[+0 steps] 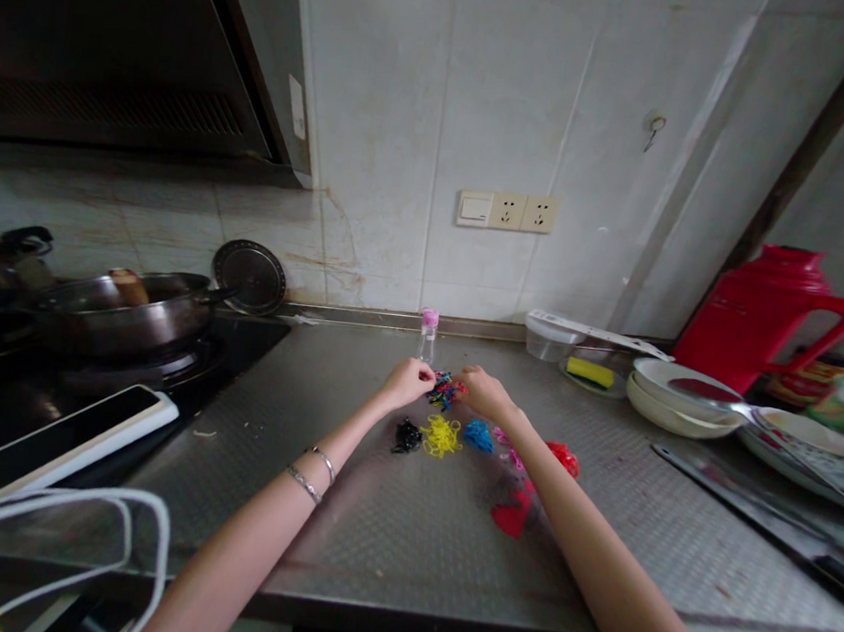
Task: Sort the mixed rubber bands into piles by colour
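Observation:
A mixed pile of small colored rubber bands [445,391] lies on the metal countertop between my two hands. My left hand [407,383] is at the pile's left edge, fingers pinched together; what they hold is too small to make out. On the other side my right hand [487,394] bends its closed fingertips onto the pile, their contents hidden. Nearer me are separate heaps of black bands [407,436], yellow bands [441,437] and blue bands [480,436]. Pink bands [507,449] and red bands [564,459] are partly covered by my right forearm.
Behind the pile stands a small clear bottle with a pink cap [429,321]. A clear bag with a red part [511,512] lies beside my right forearm. Bowls [673,408], a knife [748,511] and a red thermos [750,315] are right; a stove with pans [143,312] is left.

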A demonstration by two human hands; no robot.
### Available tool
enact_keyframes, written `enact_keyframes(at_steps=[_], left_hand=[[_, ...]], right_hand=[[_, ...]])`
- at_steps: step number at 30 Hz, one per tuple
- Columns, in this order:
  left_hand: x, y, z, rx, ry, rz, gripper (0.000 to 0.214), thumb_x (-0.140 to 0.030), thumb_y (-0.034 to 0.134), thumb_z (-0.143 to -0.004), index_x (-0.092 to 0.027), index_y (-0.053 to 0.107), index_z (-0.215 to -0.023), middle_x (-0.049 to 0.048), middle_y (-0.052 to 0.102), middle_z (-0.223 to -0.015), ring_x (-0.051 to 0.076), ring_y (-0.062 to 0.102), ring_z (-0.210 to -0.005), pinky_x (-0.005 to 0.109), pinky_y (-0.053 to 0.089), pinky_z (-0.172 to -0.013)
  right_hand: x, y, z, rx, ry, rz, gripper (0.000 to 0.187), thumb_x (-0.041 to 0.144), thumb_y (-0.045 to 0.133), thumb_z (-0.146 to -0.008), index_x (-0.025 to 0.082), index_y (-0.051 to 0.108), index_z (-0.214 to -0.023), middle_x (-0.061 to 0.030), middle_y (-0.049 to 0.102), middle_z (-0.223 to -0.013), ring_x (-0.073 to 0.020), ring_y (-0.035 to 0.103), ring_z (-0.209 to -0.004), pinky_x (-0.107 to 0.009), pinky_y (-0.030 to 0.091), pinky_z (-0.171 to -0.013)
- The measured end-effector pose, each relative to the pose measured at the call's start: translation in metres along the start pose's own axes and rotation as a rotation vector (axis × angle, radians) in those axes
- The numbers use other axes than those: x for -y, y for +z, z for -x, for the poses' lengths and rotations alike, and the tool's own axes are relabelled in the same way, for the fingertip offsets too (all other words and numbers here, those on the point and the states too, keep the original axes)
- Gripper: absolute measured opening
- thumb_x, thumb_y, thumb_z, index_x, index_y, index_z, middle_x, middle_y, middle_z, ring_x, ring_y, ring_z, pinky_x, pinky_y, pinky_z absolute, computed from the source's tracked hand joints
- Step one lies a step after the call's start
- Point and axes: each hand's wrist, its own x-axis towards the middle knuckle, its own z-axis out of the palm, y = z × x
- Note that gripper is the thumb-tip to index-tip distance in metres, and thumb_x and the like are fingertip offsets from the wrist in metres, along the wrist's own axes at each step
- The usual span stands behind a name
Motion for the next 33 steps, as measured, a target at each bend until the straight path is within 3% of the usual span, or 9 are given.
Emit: enact_keyframes(at_steps=[6, 13, 18, 24, 28, 33], left_hand=[[-0.037, 0.012, 0.008, 0.174, 0.116, 0.019, 0.018, -0.020, 0.053, -0.067, -0.013, 0.070, -0.072, 0.0042, 0.067, -0.070, 0.012, 0.056, -0.064, 0.020, 0.040, -0.062], [-0.044, 0.031, 0.015, 0.270, 0.136, 0.036, 0.019, -0.021, 0.057, -0.066, -0.014, 0.070, -0.078, 0.0041, 0.068, -0.074, 0.012, 0.057, -0.066, 0.020, 0.041, -0.065], [-0.034, 0.025, 0.010, 0.222, 0.097, 0.110, 0.019, -0.022, 0.057, -0.067, -0.013, 0.070, -0.078, 0.0048, 0.068, -0.074, 0.012, 0.057, -0.066, 0.021, 0.041, -0.063], [-0.004, -0.003, 0.003, 0.064, -0.081, 0.204, 0.025, -0.027, 0.056, -0.069, -0.009, 0.069, -0.080, 0.0071, 0.068, -0.073, 0.013, 0.057, -0.065, 0.023, 0.042, -0.061], [0.015, -0.009, 0.003, 0.021, -0.151, 0.188, 0.025, -0.027, 0.056, -0.068, -0.009, 0.069, -0.078, 0.0074, 0.067, -0.072, 0.014, 0.057, -0.066, 0.023, 0.042, -0.061], [0.027, -0.003, 0.004, 0.034, -0.173, 0.173, 0.025, -0.027, 0.056, -0.067, -0.008, 0.069, -0.077, 0.0078, 0.067, -0.072, 0.014, 0.058, -0.066, 0.024, 0.043, -0.062]], right_hand=[[-0.007, -0.003, 0.005, -0.037, -0.003, -0.079, 0.022, 0.028, 0.046, -0.080, 0.022, 0.065, -0.091, -0.0070, 0.061, -0.093, -0.0167, 0.053, -0.093, -0.020, 0.039, -0.071], [-0.024, -0.005, 0.012, -0.070, 0.053, -0.261, 0.022, 0.026, 0.051, -0.076, 0.021, 0.067, -0.088, -0.0045, 0.067, -0.087, -0.0144, 0.059, -0.079, -0.019, 0.040, -0.067], [-0.036, -0.004, 0.012, -0.088, 0.059, -0.375, 0.021, 0.025, 0.054, -0.072, 0.017, 0.069, -0.084, -0.0045, 0.069, -0.079, -0.0153, 0.060, -0.072, -0.020, 0.041, -0.064], [-0.040, 0.001, 0.011, -0.117, 0.014, -0.436, 0.019, 0.025, 0.055, -0.071, 0.016, 0.070, -0.079, -0.0036, 0.069, -0.074, -0.0141, 0.059, -0.067, -0.020, 0.041, -0.061], [-0.039, -0.001, 0.011, -0.111, 0.016, -0.449, 0.020, 0.026, 0.056, -0.070, 0.014, 0.069, -0.078, -0.0037, 0.068, -0.072, -0.0130, 0.058, -0.065, -0.019, 0.040, -0.059], [-0.041, -0.017, 0.017, 0.081, -0.011, -0.463, 0.020, 0.026, 0.056, -0.067, 0.013, 0.069, -0.074, -0.0011, 0.066, -0.065, -0.0111, 0.055, -0.059, -0.018, 0.038, -0.053]])
